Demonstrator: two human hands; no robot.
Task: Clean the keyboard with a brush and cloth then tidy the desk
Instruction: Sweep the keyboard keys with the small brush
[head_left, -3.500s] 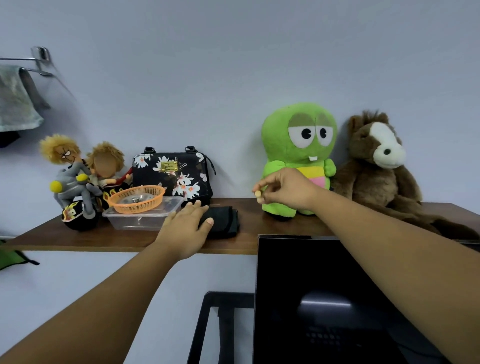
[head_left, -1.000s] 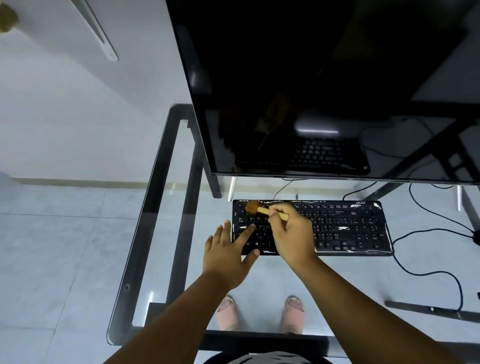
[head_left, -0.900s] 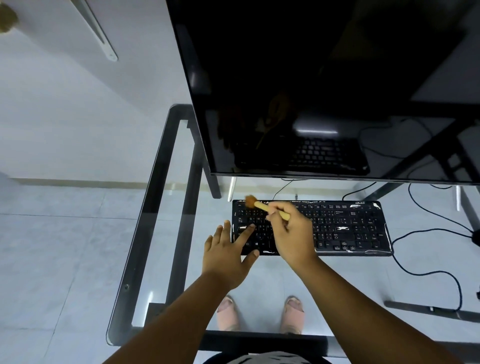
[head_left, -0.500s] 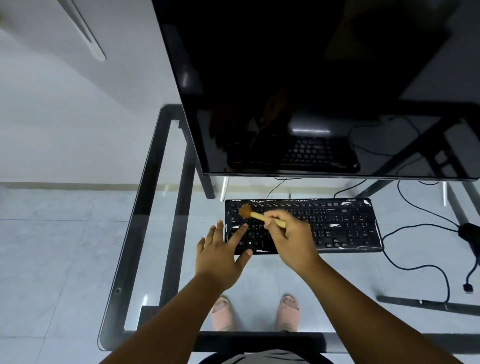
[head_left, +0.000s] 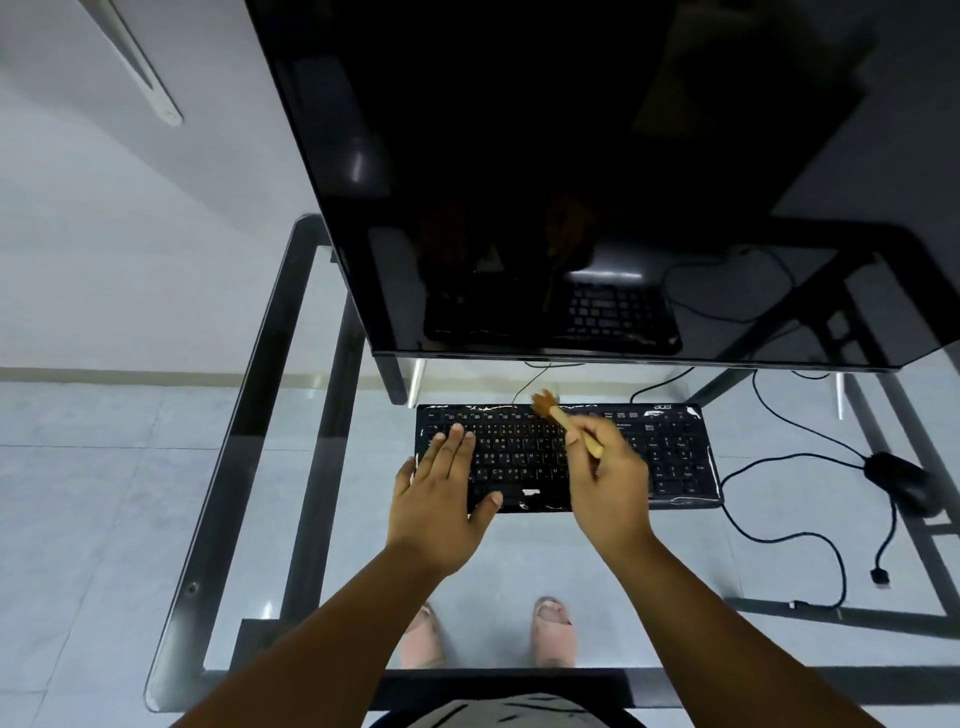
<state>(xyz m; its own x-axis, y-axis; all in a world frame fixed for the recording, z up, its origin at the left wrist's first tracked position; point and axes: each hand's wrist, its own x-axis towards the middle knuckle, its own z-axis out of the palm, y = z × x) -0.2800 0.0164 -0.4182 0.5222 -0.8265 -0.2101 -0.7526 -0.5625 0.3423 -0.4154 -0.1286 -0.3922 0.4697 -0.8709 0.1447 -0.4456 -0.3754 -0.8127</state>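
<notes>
A black keyboard (head_left: 670, 457) with white specks along its edges lies on the glass desk (head_left: 311, 571) below the monitor. My right hand (head_left: 608, 483) pinches a small wooden-handled brush (head_left: 563, 422); its brown bristles sit at the keyboard's top edge, near the middle. My left hand (head_left: 441, 488) lies flat with straight fingers on the keyboard's left part, thumb near the space bar. No cloth is in view.
A large dark monitor (head_left: 571, 182) overhangs the back of the desk, close above the keyboard. A black mouse (head_left: 901, 480) with its cable lies at the right. More cables trail at the right. My feet show through the glass.
The brush has moved right, from the keyboard's upper left corner to its top middle. My left hand has slid up onto the keys. Earlier I faced a shelf with toys.
</notes>
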